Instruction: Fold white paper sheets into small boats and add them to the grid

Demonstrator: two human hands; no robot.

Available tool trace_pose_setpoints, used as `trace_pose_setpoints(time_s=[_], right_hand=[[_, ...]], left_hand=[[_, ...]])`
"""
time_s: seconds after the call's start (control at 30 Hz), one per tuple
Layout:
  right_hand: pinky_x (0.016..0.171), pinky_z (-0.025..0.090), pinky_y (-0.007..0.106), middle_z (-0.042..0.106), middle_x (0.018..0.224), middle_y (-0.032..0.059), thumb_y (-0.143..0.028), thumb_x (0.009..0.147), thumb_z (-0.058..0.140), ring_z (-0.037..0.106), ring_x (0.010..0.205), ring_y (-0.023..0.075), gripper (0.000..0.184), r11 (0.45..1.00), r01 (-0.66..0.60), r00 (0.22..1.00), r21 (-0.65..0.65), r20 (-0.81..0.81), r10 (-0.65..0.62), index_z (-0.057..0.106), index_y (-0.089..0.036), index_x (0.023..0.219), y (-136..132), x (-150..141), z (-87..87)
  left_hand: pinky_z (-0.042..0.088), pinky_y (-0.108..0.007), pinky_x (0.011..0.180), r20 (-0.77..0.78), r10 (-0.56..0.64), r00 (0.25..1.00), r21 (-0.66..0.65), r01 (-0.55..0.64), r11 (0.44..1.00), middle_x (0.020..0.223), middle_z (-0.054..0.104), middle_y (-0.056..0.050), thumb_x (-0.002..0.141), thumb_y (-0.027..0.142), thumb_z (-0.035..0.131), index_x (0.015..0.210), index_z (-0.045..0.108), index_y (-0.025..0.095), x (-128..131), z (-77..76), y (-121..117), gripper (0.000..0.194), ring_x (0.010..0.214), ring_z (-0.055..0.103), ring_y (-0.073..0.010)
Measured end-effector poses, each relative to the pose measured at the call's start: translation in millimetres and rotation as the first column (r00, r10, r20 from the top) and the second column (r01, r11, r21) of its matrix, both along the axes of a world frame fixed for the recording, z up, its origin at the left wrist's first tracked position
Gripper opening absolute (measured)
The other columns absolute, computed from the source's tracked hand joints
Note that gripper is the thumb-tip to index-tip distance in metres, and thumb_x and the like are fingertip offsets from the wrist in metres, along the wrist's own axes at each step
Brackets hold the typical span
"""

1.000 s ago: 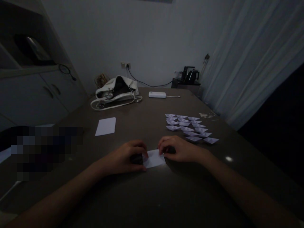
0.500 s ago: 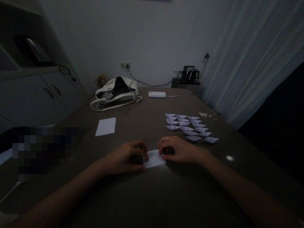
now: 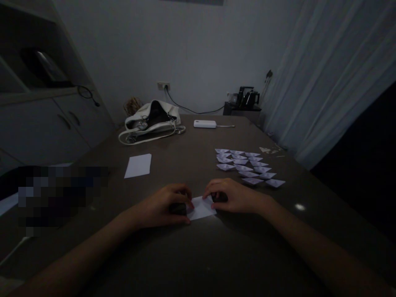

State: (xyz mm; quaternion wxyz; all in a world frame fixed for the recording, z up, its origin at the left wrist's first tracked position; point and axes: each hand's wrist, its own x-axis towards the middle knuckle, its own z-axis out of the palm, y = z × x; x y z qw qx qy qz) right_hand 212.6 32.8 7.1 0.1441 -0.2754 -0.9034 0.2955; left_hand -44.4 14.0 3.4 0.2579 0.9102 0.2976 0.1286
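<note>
A small white sheet of paper (image 3: pixel 201 209) lies on the dark table in front of me, between both hands. At its left end my left hand (image 3: pixel 173 205) grips the paper, fingers curled over the top and thumb at the near edge. My right hand (image 3: pixel 227 195) is closed at the right end, its thumb on the near corner and its fingertips on the far edge. Ahead to the right stand several folded paper boats (image 3: pixel 243 168) in close rows. A stack of blank white paper (image 3: pixel 138 166) rests ahead to the left.
A white handbag (image 3: pixel 151 121) sits at the table's far left, with a white power bank (image 3: pixel 205 124) and its short cable to the right. Paper scraps (image 3: pixel 268 150) lie near the right edge. Beyond the table, a black kettle (image 3: pixel 251 98) stands against the wall.
The fingers of my right hand have shifted slightly left along the paper's far edge. My left hand keeps its place. The boats and the stack are unchanged.
</note>
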Motion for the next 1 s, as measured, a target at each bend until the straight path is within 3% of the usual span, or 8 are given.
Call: trace_pose_setpoints(time_s=[0.37, 0.6, 0.77, 1.0], right_hand=[[0.07, 0.046, 0.024, 0.062, 0.103, 0.0061, -0.011, 0.077, 0.062, 0.059, 0.079, 0.0129, 0.03, 1.0, -0.01, 0.999, 0.027, 0.048, 0.008, 0.068, -0.019, 0.105, 0, -1, 0.3], [0.087, 0.043, 0.03, 0.06, 0.107, 0.0075, -0.014, 0.077, 0.065, 0.057, 0.097, 0.0181, 0.029, 0.997, -0.014, 0.998, 0.082, 0.069, 0.008, 0.069, -0.019, 0.106, -1, 0, 0.5], [0.088, 0.042, 0.031, 0.06, 0.107, 0.0075, -0.012, 0.078, 0.062, 0.056, 0.098, 0.0188, 0.03, 0.995, -0.013, 0.995, 0.099, 0.1, 0.003, 0.068, -0.019, 0.106, -3, -1, 1.3], [0.084, 0.042, 0.03, 0.059, 0.107, 0.008, -0.013, 0.077, 0.06, 0.055, 0.097, 0.02, 0.036, 0.987, 0.012, 0.986, 0.162, 0.165, -0.039, 0.062, -0.019, 0.112, -11, -4, 6.2]], left_hand=[[0.047, -0.03, 0.08, 0.013, -0.016, 1.0, 0.01, 0.016, 1.0, 0.108, 0.059, -0.007, 0.08, 0.035, 0.067, 0.1, 0.068, 0.022, 0, 0.8, 0, 0.024, 0.095, 0.057, -0.0205], [0.042, -0.03, 0.078, -0.009, 0.066, 0.998, 0.116, -0.065, 0.991, 0.094, 0.062, -0.006, 0.096, 0.027, 0.04, 0.102, 0.064, 0.018, 10, -2.8, 0, 0.026, 0.088, 0.056, -0.0183], [0.039, -0.033, 0.078, -0.056, 0.08, 0.995, 0.226, -0.065, 0.972, 0.097, 0.061, -0.006, 0.094, 0.025, 0.046, 0.108, 0.063, 0.021, 15, -10.7, -1, 0.022, 0.091, 0.055, -0.0204], [0.04, -0.033, 0.076, -0.076, 0.113, 0.991, 0.25, -0.091, 0.964, 0.097, 0.059, -0.007, 0.091, 0.027, 0.052, 0.112, 0.062, 0.022, 16, -14.5, -2, 0.024, 0.09, 0.053, -0.0212]])
